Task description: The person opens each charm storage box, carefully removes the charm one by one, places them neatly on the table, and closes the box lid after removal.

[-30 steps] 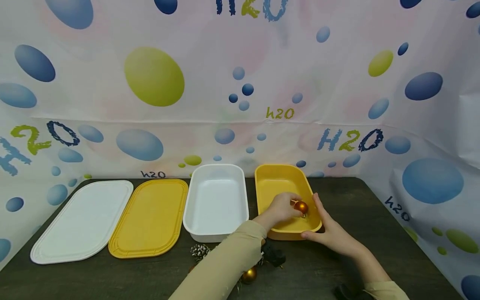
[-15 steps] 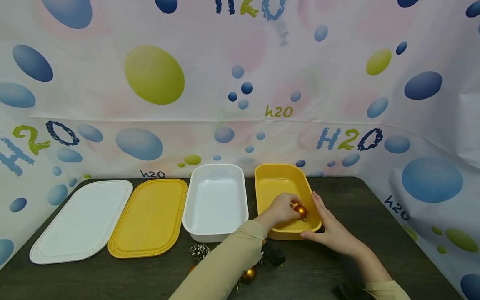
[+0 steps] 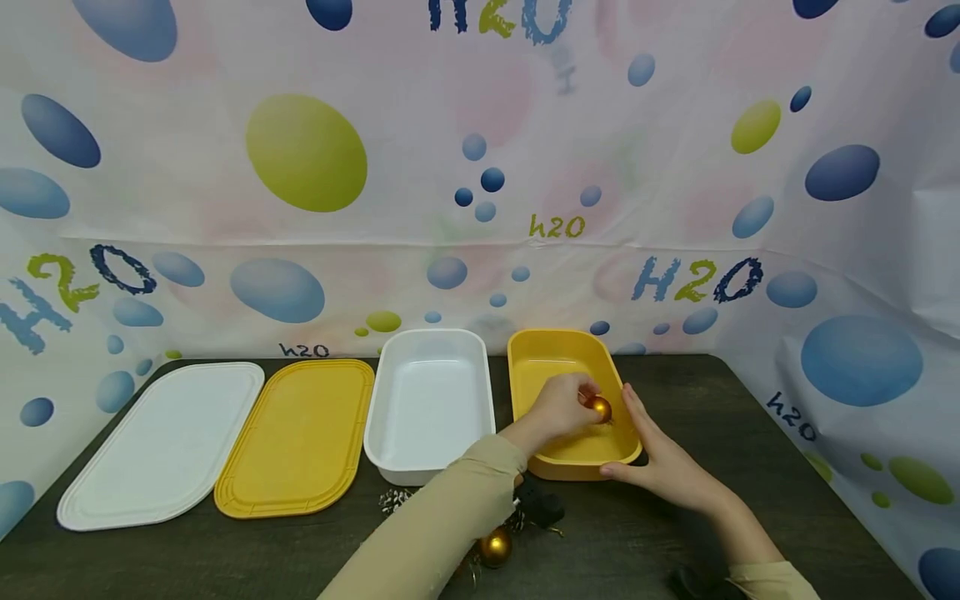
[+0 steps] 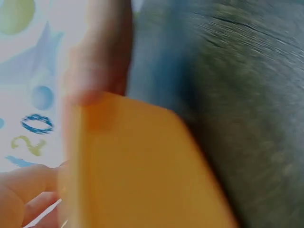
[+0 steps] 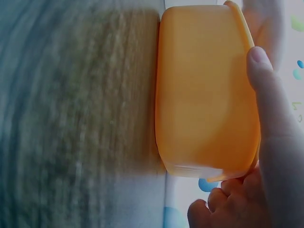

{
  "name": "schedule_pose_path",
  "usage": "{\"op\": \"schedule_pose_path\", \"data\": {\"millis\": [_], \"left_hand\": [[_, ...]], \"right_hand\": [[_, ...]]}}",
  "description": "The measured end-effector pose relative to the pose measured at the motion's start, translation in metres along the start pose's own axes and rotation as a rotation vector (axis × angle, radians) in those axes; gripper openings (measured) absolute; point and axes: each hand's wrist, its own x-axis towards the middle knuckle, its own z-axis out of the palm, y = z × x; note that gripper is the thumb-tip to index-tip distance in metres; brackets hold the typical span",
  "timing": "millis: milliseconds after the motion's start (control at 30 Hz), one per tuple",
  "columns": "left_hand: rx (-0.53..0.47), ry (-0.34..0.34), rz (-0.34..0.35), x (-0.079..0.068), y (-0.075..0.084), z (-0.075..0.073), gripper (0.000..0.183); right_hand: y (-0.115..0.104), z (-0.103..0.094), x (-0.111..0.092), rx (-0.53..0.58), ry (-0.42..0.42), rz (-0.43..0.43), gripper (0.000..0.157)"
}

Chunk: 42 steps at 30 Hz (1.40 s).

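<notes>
My left hand (image 3: 558,410) reaches into the yellow container (image 3: 540,354) and pinches a shiny gold Christmas ball (image 3: 601,408) between its fingertips. The ball is over the container's right half. At the near right corner my right hand (image 3: 671,471) holds the container, thumb at the front rim and fingers along the right side. The right wrist view shows that thumb (image 5: 260,64) on the rim of the container (image 5: 204,90). In the blurred left wrist view, the container (image 4: 137,161) hides most of the left hand's work.
A white container (image 3: 431,400) stands left of the yellow one. Farther left lie a yellow lid (image 3: 300,433) and a white lid (image 3: 165,442). Near the left sleeve are a gold ball (image 3: 495,547), a snowy pine cone (image 3: 393,500) and a black object (image 3: 542,507).
My left hand dips slightly with the ball, then rises a little and shifts left, still inside the yellow container. The right hand keeps its place at the container's corner.
</notes>
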Motion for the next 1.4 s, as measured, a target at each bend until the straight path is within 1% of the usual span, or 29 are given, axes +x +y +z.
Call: {"op": "schedule_pose_path", "data": {"millis": [200, 333, 433, 533, 600, 733, 867, 933, 1000, 1067, 1167, 1400], "left_hand": [[0.036, -0.032, 0.103, -0.012, 0.017, -0.032, 0.025], [0.055, -0.090, 0.175, -0.027, 0.023, -0.048, 0.024], [0.112, -0.152, 0.248, -0.042, 0.026, -0.053, 0.025], [0.179, -0.209, 0.325, -0.059, 0.028, -0.054, 0.024], [0.193, -0.239, 0.357, -0.072, 0.028, -0.053, 0.023], [0.157, -0.290, 0.368, -0.094, 0.022, -0.054, 0.023], [0.106, -0.322, 0.335, -0.114, 0.011, -0.055, 0.023], [0.090, -0.318, 0.312, -0.122, 0.005, -0.056, 0.023], [0.099, -0.297, 0.299, -0.129, 0.000, -0.055, 0.023], [0.113, -0.276, 0.295, -0.134, -0.005, -0.054, 0.024], [0.145, -0.260, 0.320, -0.141, -0.010, -0.051, 0.024], [0.182, -0.289, 0.401, -0.146, -0.016, -0.042, 0.024]], "right_hand": [[-0.002, -0.001, 0.000, -0.014, -0.001, 0.026, 0.107], [-0.003, -0.002, 0.001, -0.025, -0.003, 0.036, 0.108], [-0.002, -0.003, 0.000, -0.023, -0.005, 0.037, 0.108], [-0.001, -0.003, 0.000, -0.026, 0.000, 0.028, 0.108], [0.000, -0.002, 0.000, -0.029, 0.005, 0.021, 0.109], [-0.001, -0.002, 0.001, -0.025, 0.004, 0.030, 0.109], [-0.001, -0.002, 0.001, -0.022, -0.003, 0.047, 0.109], [-0.001, -0.002, 0.002, -0.024, -0.005, 0.052, 0.110], [-0.001, -0.002, 0.002, -0.026, -0.005, 0.056, 0.110], [0.000, -0.002, 0.002, -0.028, -0.003, 0.054, 0.110], [0.000, -0.002, 0.002, -0.025, 0.000, 0.052, 0.110], [-0.001, -0.001, 0.001, -0.033, -0.003, 0.052, 0.111]]}}
